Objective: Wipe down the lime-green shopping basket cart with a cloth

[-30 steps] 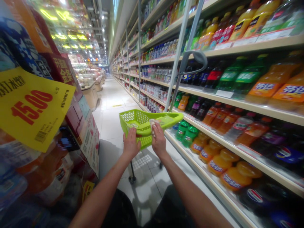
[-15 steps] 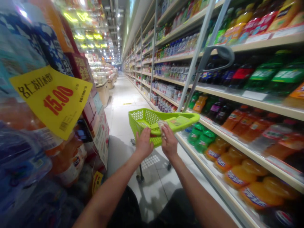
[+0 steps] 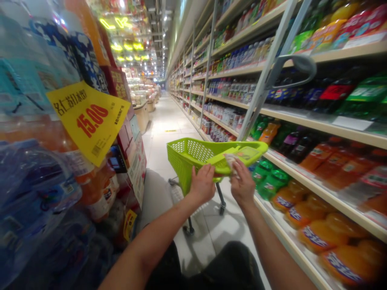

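Note:
A lime-green shopping cart (image 3: 181,161) with perforated sides stands ahead of me on dark wheeled legs, turned with its handle end to the right. My left hand (image 3: 203,183) is closed over the cart's near rim, the fingertips inside the edge. In my right hand (image 3: 242,185) is a crumpled whitish cloth (image 3: 232,162), pinched and pressed on the rim near the handle end. The cloth's folds are partly covered by the fingers. A flat panel with a printed label (image 3: 246,152) lies across that end of the cart.
Drink shelves (image 3: 347,125) line the right side, with orange soda bottles (image 3: 314,237) on the bottom level. A grey metal loop (image 3: 292,70) juts from an upright. Stacked bottles and a yellow price sign (image 3: 90,119) crowd the left. The tiled aisle (image 3: 161,112) runs ahead.
The cart and both hands now appear farther right in view, and the cart has turned somewhat. The right hand with the cloth has shifted along the rim; the left hand stays on it.

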Demonstrator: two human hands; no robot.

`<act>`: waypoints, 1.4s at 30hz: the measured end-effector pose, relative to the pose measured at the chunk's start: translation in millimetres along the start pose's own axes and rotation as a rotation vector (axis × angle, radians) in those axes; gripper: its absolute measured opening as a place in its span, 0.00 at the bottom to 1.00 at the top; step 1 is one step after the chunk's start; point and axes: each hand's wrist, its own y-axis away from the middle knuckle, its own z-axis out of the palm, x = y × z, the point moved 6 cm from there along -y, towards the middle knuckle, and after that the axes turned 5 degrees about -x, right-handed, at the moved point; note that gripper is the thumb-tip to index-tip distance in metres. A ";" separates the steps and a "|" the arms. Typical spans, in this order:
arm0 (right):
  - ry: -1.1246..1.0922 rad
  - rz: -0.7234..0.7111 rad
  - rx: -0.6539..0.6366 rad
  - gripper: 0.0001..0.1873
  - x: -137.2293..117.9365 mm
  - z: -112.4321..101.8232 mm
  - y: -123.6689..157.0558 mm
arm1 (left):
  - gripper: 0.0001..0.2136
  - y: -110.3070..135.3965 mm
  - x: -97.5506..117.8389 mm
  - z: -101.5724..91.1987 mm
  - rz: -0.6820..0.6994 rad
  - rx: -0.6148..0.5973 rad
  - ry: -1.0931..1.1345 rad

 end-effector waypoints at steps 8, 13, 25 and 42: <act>0.029 0.060 0.013 0.25 4.6 -24.3 5.9 | 0.28 -14.3 -5.7 25.7 -0.004 -0.095 -0.033; 0.028 -0.040 -0.107 0.26 -15.8 -13.1 7.0 | 0.28 -19.1 6.1 31.1 -0.007 -0.118 -0.054; 0.255 0.012 -0.034 0.27 -3.0 -19.9 12.3 | 0.30 -25.2 -13.9 42.4 -0.100 -0.210 -0.015; 0.423 -0.162 -0.160 0.24 -7.2 14.0 27.4 | 0.34 -24.7 -38.1 59.9 -0.164 -0.294 -0.033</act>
